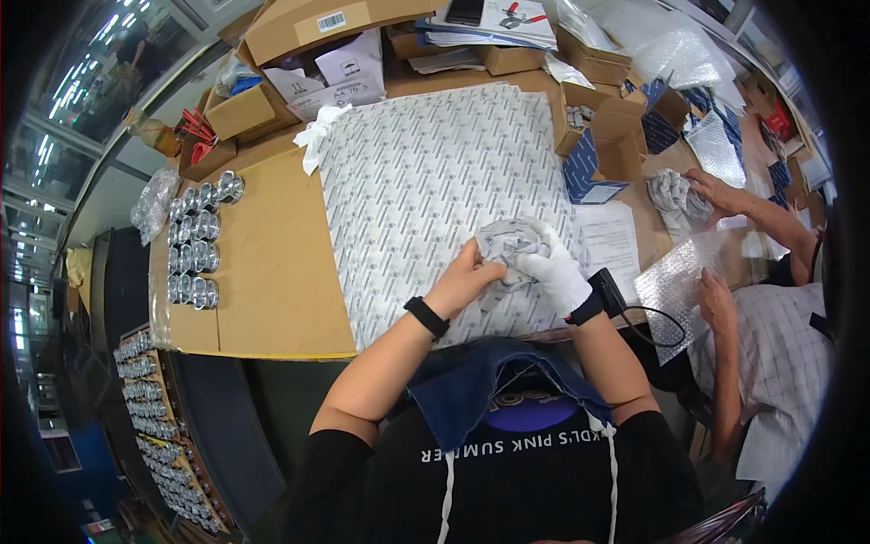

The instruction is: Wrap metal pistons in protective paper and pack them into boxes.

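Note:
A crumpled bundle of printed white wrapping paper (507, 247) sits between my two hands, over the near part of a large stack of the same paper sheets (435, 154). What the bundle holds inside is hidden. My bare left hand (464, 281), with a black band at the wrist, grips its left side with thumb and fingers. On the other side, my right hand (555, 270) in a white glove is closed around the paper. Rows of shiny metal round parts (193, 257) stand on the cardboard-covered table (272, 263) to the left.
At right, a co-worker's hands (716, 195) handle another paper bundle (672, 198) and bubble wrap (675, 281). An open blue-and-brown box (598, 172) stands beyond the stack's right side. Cardboard boxes (335, 32) line the back. Racked metal parts (163, 435) stand lower left.

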Action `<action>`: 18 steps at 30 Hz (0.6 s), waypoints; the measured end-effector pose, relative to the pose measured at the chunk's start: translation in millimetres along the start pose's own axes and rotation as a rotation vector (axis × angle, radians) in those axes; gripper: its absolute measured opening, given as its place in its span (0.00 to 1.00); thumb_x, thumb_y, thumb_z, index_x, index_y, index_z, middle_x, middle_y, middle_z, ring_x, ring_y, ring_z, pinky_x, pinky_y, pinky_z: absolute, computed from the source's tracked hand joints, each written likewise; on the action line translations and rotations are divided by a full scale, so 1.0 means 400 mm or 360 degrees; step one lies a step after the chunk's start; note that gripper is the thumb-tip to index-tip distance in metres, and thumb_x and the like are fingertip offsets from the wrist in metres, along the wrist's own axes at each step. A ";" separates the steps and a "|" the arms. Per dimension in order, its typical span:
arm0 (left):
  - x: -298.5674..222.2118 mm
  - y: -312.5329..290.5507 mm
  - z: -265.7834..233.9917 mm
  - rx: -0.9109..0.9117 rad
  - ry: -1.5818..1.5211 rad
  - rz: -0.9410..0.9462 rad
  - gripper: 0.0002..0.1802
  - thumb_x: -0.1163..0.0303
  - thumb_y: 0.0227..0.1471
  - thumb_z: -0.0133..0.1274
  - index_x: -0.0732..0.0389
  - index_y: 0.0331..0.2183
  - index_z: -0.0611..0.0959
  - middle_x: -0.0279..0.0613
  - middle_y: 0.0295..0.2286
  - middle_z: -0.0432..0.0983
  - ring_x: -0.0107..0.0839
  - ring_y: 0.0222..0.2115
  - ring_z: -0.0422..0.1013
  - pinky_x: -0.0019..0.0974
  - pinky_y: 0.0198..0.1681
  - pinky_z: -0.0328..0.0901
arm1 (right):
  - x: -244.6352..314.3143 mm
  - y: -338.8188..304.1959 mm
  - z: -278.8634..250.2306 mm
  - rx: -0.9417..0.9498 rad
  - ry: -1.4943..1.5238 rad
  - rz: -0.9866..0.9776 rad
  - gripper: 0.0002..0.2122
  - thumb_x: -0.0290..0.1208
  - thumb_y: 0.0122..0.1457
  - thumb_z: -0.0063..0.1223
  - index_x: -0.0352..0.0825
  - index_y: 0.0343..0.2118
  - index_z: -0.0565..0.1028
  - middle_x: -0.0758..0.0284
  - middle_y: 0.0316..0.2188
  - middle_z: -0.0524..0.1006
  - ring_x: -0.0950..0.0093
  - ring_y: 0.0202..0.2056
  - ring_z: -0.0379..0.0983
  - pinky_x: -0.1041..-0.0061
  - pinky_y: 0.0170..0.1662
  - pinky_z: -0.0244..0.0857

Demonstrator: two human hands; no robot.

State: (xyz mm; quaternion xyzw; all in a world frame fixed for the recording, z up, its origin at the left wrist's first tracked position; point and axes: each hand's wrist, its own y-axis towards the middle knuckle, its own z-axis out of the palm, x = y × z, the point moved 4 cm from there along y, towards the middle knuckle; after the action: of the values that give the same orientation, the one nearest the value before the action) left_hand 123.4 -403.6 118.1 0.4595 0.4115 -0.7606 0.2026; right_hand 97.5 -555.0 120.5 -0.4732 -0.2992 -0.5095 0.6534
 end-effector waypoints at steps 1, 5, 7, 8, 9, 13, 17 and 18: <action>0.009 0.008 0.009 -0.0095 -0.0063 0.0042 0.29 0.78 0.44 0.50 0.63 0.51 0.63 0.42 0.38 0.70 0.28 0.38 0.67 0.31 0.42 0.63 | 0.005 -0.006 -0.001 -0.0017 0.0002 -0.0011 0.31 0.15 0.47 0.51 0.29 0.57 0.55 0.64 0.37 0.74 0.77 0.35 0.73 0.79 0.38 0.69; 0.074 0.047 0.017 -0.0196 -0.0095 0.0342 0.24 0.76 0.45 0.50 0.67 0.47 0.66 0.42 0.39 0.70 0.26 0.39 0.67 0.30 0.42 0.63 | 0.007 -0.026 -0.015 -0.0051 -0.0073 0.0049 0.32 0.15 0.47 0.52 0.30 0.57 0.55 0.67 0.34 0.74 0.80 0.32 0.72 0.81 0.35 0.67; 0.103 0.065 0.023 -0.0205 -0.0061 0.0372 0.24 0.77 0.45 0.50 0.67 0.47 0.66 0.43 0.39 0.70 0.27 0.40 0.67 0.30 0.44 0.63 | -0.033 -0.010 -0.039 -0.0011 -0.0011 0.0026 0.32 0.17 0.45 0.55 0.30 0.56 0.56 0.69 0.33 0.73 0.82 0.30 0.69 0.83 0.34 0.66; 0.112 0.069 0.026 -0.0273 -0.0040 0.0396 0.24 0.77 0.45 0.49 0.67 0.47 0.66 0.44 0.40 0.70 0.27 0.42 0.66 0.30 0.45 0.63 | -0.052 -0.004 -0.048 -0.0054 -0.0008 -0.0003 0.32 0.17 0.45 0.55 0.30 0.56 0.56 0.69 0.33 0.73 0.82 0.30 0.69 0.83 0.34 0.66; 0.113 0.072 0.039 -0.0224 -0.0028 0.0401 0.24 0.77 0.45 0.49 0.67 0.47 0.66 0.44 0.40 0.70 0.27 0.42 0.66 0.30 0.45 0.63 | -0.058 0.001 -0.052 -0.0120 -0.0138 -0.0138 0.32 0.19 0.45 0.56 0.30 0.55 0.57 0.69 0.33 0.72 0.83 0.31 0.68 0.82 0.34 0.65; 0.120 0.066 0.080 -0.0197 0.0014 0.0159 0.33 0.72 0.47 0.55 0.67 0.53 0.61 0.47 0.44 0.68 0.32 0.45 0.65 0.34 0.48 0.61 | -0.074 -0.023 -0.147 -0.0316 -0.0442 -0.0175 0.29 0.21 0.43 0.57 0.29 0.51 0.61 0.69 0.34 0.73 0.82 0.34 0.68 0.82 0.35 0.65; 0.154 0.068 0.011 -0.0200 0.0293 0.0293 0.41 0.64 0.48 0.58 0.65 0.57 0.56 0.52 0.49 0.64 0.39 0.48 0.64 0.39 0.50 0.60 | 0.036 -0.066 -0.283 -0.0351 0.0049 -0.0107 0.27 0.19 0.45 0.56 0.28 0.50 0.61 0.64 0.38 0.73 0.76 0.39 0.71 0.78 0.40 0.68; 0.151 0.071 -0.001 -0.0246 0.0378 0.0245 0.40 0.65 0.48 0.58 0.65 0.57 0.56 0.53 0.49 0.64 0.40 0.49 0.64 0.39 0.51 0.59 | 0.045 -0.062 -0.353 -0.0382 0.0216 -0.0133 0.26 0.19 0.46 0.56 0.28 0.50 0.60 0.63 0.40 0.72 0.74 0.41 0.71 0.77 0.41 0.68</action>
State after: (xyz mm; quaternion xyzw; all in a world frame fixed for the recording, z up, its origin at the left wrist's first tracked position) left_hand 113.2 -415.4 53.3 0.5595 0.4534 -0.6492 0.2449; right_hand 66.4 -693.0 91.3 -0.4996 -0.2106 -0.5992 0.5891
